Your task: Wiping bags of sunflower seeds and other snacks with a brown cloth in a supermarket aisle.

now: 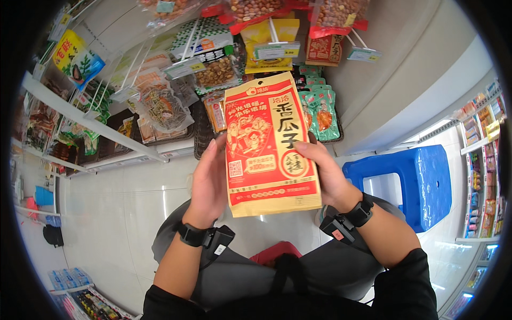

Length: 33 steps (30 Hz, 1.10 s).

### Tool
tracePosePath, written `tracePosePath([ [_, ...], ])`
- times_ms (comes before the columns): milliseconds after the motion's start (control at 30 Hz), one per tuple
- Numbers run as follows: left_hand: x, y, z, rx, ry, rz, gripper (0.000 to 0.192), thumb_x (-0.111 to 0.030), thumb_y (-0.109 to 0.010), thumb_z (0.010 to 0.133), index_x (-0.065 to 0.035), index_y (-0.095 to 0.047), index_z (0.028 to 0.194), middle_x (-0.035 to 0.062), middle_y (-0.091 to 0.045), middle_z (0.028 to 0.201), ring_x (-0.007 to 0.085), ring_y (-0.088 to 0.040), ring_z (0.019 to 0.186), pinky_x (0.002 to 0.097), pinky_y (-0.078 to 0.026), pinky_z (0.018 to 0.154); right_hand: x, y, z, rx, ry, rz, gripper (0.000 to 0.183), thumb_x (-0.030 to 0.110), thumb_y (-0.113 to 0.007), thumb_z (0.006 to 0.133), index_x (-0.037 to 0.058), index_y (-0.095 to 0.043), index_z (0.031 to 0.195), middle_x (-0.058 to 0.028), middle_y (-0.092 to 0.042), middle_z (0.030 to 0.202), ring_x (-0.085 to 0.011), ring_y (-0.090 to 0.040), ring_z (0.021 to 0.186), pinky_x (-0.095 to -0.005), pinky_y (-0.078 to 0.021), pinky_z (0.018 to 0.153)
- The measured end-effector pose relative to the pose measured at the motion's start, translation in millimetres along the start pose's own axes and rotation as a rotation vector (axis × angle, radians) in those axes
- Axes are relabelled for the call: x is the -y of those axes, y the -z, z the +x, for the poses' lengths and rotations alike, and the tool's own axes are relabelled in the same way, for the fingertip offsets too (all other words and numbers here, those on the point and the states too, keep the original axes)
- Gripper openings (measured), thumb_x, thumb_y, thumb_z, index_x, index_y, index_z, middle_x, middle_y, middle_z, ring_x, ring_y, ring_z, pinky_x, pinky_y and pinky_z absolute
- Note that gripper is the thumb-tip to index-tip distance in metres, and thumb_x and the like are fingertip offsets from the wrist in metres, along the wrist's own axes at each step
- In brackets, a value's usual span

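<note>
A red and tan paper bag of sunflower seeds (256,160), printed with large characters, is held up before me with its front facing the camera. My left hand (208,180) supports its left edge, the fingers partly hidden behind the bag. On the right edge, the thumb of my right hand (326,170) presses the front while the other fingers go behind. Beyond the bag's top, a similar red packet (324,50) hangs on the rack beside a yellow packet (272,48). Green snack pouches (324,114) lie in a dark woven basket (334,138) just behind.
A blue plastic stool (432,188) stands on the tiled floor to my right. White shelving (96,124) with packed food runs along the left. Hooks with price tags (276,51) stick out overhead, near hanging bags of peanuts (340,16). A white column (408,76) rises at the right.
</note>
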<state>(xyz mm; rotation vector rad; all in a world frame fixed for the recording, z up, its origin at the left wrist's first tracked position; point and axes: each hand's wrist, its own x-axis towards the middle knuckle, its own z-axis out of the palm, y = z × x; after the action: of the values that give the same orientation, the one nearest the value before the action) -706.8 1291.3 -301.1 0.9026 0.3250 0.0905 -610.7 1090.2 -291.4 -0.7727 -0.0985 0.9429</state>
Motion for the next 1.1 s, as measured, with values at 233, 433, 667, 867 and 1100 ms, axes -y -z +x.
tracePosePath([
  [233, 16, -7, -6, 0.211, 0.091, -0.396, 0.065, -0.053, -0.040, 0.096, -0.0050, -0.035, 0.140, 0.0174, -0.049, 0.136, 0.0285, -0.055, 0.120, 0.0439, -0.049, 0.098, -1, -13, 0, -0.058, 0.064, -0.280, 0.038, 0.019, -0.067, 0.089, -0.0005, -0.052, 0.117, -0.0094, -0.064, 0.110, -0.0121, -0.064, 0.095, -0.0287, -0.0533, 0.082],
  [433, 21, -4, -5, 0.160, 0.085, -0.542, 0.061, -0.040, -0.055, 0.091, -0.0019, -0.039, 0.135, 0.0179, -0.052, 0.133, 0.0297, -0.056, 0.117, 0.0471, -0.048, 0.099, 7, 2, 12, -0.302, 0.436, -0.766, 0.035, 0.019, -0.069, 0.087, -0.0027, -0.058, 0.111, -0.0061, -0.065, 0.095, -0.0090, -0.059, 0.081, -0.0253, -0.0479, 0.073],
  [667, 31, -16, -1, 0.144, 0.158, -0.429, 0.046, -0.027, -0.053, 0.094, -0.0030, -0.041, 0.133, 0.0152, -0.054, 0.129, 0.0271, -0.057, 0.115, 0.0456, -0.048, 0.099, 25, -14, 13, -0.272, 1.245, -1.632, 0.034, 0.006, -0.070, 0.076, 0.0081, -0.064, 0.110, -0.0091, -0.068, 0.099, -0.0269, -0.063, 0.077, -0.0335, -0.0524, 0.068],
  [867, 49, -26, 7, 0.132, 0.253, -0.511, 0.050, -0.045, -0.036, 0.101, -0.0101, -0.042, 0.136, 0.0106, -0.053, 0.132, 0.0268, -0.054, 0.120, 0.0465, -0.043, 0.103, 0, -23, 20, -0.119, 0.939, -1.881, 0.037, 0.011, -0.069, 0.069, 0.0094, -0.062, 0.106, -0.0090, -0.067, 0.086, -0.0263, -0.061, 0.073, -0.0370, -0.0512, 0.062],
  [1100, 50, -9, 17, 0.126, 0.186, -0.520, 0.056, -0.052, -0.031, 0.100, -0.0101, -0.042, 0.136, 0.0106, -0.050, 0.134, 0.0258, -0.051, 0.122, 0.0424, -0.041, 0.104, -7, -29, 11, 0.001, 0.865, -1.709, 0.030, 0.016, -0.068, 0.074, 0.0110, -0.064, 0.104, -0.0104, -0.066, 0.081, -0.0279, -0.062, 0.073, -0.0401, -0.0505, 0.062],
])
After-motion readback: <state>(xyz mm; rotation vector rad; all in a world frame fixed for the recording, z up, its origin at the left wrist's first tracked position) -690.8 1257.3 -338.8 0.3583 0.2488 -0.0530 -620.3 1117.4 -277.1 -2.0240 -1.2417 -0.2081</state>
